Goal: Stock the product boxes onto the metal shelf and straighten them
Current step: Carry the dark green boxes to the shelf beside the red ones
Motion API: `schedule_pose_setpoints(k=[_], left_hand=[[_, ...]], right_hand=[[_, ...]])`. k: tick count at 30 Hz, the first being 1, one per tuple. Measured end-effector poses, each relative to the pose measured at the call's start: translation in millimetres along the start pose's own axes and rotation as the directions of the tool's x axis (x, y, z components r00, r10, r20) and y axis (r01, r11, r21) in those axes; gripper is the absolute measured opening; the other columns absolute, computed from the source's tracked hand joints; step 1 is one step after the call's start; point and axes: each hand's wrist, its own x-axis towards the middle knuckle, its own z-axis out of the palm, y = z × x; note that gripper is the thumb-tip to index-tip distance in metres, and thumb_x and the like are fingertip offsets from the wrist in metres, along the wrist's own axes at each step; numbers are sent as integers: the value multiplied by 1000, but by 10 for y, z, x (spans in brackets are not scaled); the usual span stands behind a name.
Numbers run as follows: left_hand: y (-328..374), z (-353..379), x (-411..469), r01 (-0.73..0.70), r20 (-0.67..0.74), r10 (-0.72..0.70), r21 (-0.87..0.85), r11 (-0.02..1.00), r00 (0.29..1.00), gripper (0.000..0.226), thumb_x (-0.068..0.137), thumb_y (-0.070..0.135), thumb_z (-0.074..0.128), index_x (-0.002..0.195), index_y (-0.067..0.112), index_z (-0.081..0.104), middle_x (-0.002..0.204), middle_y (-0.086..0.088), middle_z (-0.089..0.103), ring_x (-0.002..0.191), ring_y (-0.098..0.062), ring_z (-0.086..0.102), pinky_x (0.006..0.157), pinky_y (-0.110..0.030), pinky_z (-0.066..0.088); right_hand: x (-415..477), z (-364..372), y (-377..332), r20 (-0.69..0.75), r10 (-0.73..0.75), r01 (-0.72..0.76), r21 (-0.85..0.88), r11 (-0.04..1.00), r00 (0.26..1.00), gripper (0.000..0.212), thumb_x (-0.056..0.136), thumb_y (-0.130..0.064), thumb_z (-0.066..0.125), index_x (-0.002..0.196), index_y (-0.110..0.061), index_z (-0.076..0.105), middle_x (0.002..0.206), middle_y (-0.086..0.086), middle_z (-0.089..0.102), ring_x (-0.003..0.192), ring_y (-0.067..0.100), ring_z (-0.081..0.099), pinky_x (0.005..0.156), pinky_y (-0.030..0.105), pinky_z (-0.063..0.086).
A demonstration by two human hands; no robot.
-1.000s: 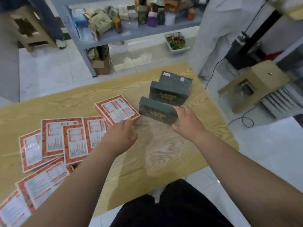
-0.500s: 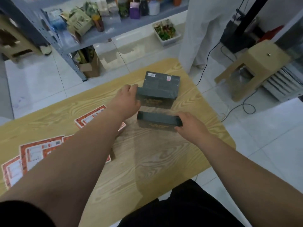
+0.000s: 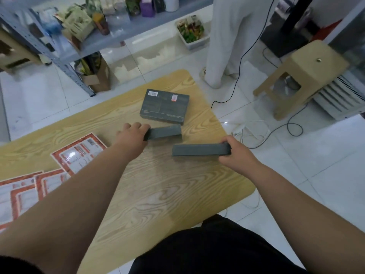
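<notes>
Dark grey boxes (image 3: pixel 199 149) (wood-grain table (image 3: pixel 158 194))

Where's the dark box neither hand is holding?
The loose dark box lies flat at the far end of the table, centre of the head view, just beyond the second box in the left hand.

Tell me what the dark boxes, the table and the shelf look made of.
The dark boxes: likely printed cardboard, matte; crisp folded edges, stuck-on labels. The table: wood-grain surface, probably laminate; smooth, slight sheen. The shelf: grey painted metal; perforated upright post.
</notes>
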Motion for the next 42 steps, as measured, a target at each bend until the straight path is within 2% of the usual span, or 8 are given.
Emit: schedule_pose_setpoints(k=[9, 13, 16, 19, 22, 34, 37, 42], left_hand=[[506, 708, -1130, 247, -41, -285, -391, 887, 958, 60, 82, 17, 72, 136, 24, 48, 123, -8, 50, 106, -31, 52, 91, -39, 42], [557, 747, -1576, 352, 55, -478, -750, 560, 876, 56, 76, 17, 79, 125, 33, 57, 108, 4, 53, 93, -14, 52, 81, -28, 41], [474, 901, -2130, 329, 173, -607, -931, 155, 776, 45, 78, 9, 80, 113, 30, 60, 107, 3, 64, 93, -15, 64, 80, -35, 52], [306, 1143, -2726, 201, 290, -695, -957, -209, 658, 36, 83, 16, 77, 114, 26, 62, 111, -9, 68, 103, -29, 67, 90, -50, 56], [186, 1368, -3305, 116, 384, -749, -915, -386, 540, 40, 71, 38, 78, 108, 29, 65, 109, -12, 71, 104, -34, 68, 90, -56, 56], [266, 2437, -5715, -313, 635, -754, -691, -651, 166, 12, 98, 21, 53, 106, 21, 62, 95, -11, 73, 80, -28, 71, 74, -45, 59], [335, 2718, -6431, -440, 681, -728, -632, -638, 77, 6, 96, 23, 56, 97, 21, 62, 89, -10, 72, 76, -29, 70, 74, -53, 59], [720, 3189, -7528, -616, 724, -684, -581, -532, -92, 9, 78, 29, 67, 85, 24, 65, 97, -18, 65, 82, -31, 66, 80, -58, 56]], right_hand=[[201, -136, 226, 173, -68, 62, 39, 997, 983, 49, 78, -30, 87, 113, -35, 53, 104, -16, 56, 91, -2, 53, 68, 21, 41], [233, -76, 88, 238, -61, -14, 301, 954, 969, 40, 82, -32, 84, 112, -39, 57, 112, -13, 63, 101, 3, 59, 78, 25, 47], [219, 80, -53, 307, -74, -56, 394, 917, 949, 42, 85, -34, 80, 121, -35, 60, 119, -9, 67, 109, 10, 62, 87, 29, 51], [162, 366, -261, 356, -73, -71, 376, 924, 931, 41, 90, -40, 74, 127, -30, 59, 119, -2, 68, 111, 19, 65, 90, 37, 53], [8, 778, -579, 414, -96, -61, 351, 935, 905, 31, 92, -39, 71, 120, -28, 61, 114, 4, 71, 107, 25, 68, 93, 43, 55], [-1525, 2770, -2099, 700, -238, 286, 50, 957, 674, 25, 91, -37, 70, 108, -23, 59, 101, 9, 72, 87, 28, 72, 74, 40, 59], [-2119, 3345, -2319, 785, -246, 362, 30, 932, 569, 22, 91, -34, 70, 106, -22, 60, 100, 14, 74, 87, 34, 74, 83, 53, 61], [-3172, 4247, -2638, 901, -273, 539, 53, 841, 338, 30, 90, -35, 72, 113, -18, 63, 98, 9, 77, 79, 22, 77, 69, 36, 61]])
